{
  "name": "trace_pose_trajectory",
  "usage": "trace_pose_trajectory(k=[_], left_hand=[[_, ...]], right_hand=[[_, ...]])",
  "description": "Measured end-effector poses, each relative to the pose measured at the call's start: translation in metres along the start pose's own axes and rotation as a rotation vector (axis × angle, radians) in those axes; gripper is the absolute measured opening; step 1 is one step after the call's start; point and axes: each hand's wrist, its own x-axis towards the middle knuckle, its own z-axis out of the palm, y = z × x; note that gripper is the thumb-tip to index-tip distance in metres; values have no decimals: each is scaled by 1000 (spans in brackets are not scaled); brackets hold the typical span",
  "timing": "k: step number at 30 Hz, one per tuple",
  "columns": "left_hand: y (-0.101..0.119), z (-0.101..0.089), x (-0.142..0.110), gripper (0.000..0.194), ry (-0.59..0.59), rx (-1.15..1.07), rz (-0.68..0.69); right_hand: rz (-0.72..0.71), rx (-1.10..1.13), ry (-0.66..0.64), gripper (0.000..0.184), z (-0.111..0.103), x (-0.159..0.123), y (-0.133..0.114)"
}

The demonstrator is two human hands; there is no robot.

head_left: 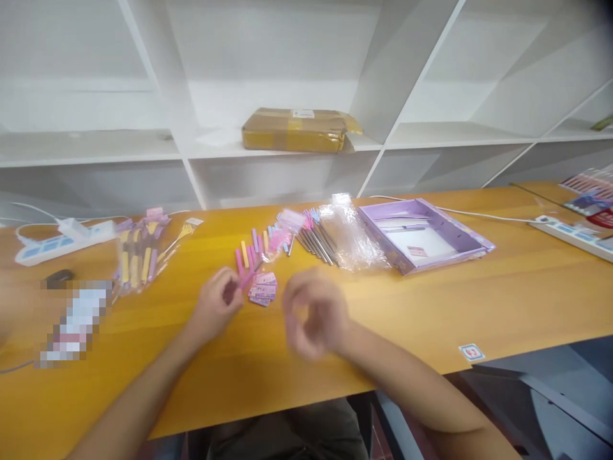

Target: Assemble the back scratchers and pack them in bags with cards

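Note:
My left hand (216, 308) is closed with a thin pink handle (248, 278) between thumb and fingers. The handle slants up over a small fanned pile of pink and purple cards (263, 289). To the right of the cards is my right hand (316, 313), curled and smeared by motion, with nothing visible in it. Behind my hands lie pink and yellow handles (246, 253) in a row. Several metal rods with pink and blue claw-shaped heads (317, 244) lie beside them. A pink-printed clear wrapper (282, 237) rests between the two groups.
Crumpled clear bags (357, 239) lie beside a purple open box (407, 263) holding papers. At left are bagged yellow and purple handles (136, 259), a power strip (67, 243) and a pixelated object (79, 322). Another power strip (575, 237) is at right. A taped carton (292, 131) sits on the shelf.

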Motion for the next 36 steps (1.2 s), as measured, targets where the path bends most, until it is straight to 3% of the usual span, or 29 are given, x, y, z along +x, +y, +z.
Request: trace_pose_trajectory(k=[1, 3, 5, 8, 11, 16, 18, 21, 25, 31, 36], left_hand=[[8, 7, -4, 8, -30, -34, 11], [17, 17, -10, 9, -74, -85, 5], [15, 23, -13, 13, -133, -135, -44], [-3, 29, -16, 14, -292, -316, -166], [-22, 32, -15, 24, -456, -598, -269], [-25, 36, -14, 61, -800, -1148, -474], [-19, 41, -17, 75, -806, -1240, -545], [-13, 48, -22, 74, -730, -1158, -615], [-16, 44, -23, 89, -672, -1110, -633], [-22, 36, -15, 95, -688, -1118, -545], [-19, 39, -16, 94, -747, -1153, -501]], right_hand=[[-91, -47, 176, 25, -11, 10, 15], [-107, -83, 522, 28, -32, 25, 46], [37, -108, 641, 32, -51, 31, 76], [272, -160, 506, 46, -70, 29, 107], [382, -147, 319, 54, -69, 20, 114], [573, 169, 139, 49, -21, -2, 90], [577, 212, 91, 47, 3, -14, 81], [554, 198, 62, 40, 23, -26, 80], [444, 107, 91, 45, 10, -22, 94], [160, -186, -203, 20, -12, -14, 97], [36, -337, -170, 12, -5, -22, 92]])
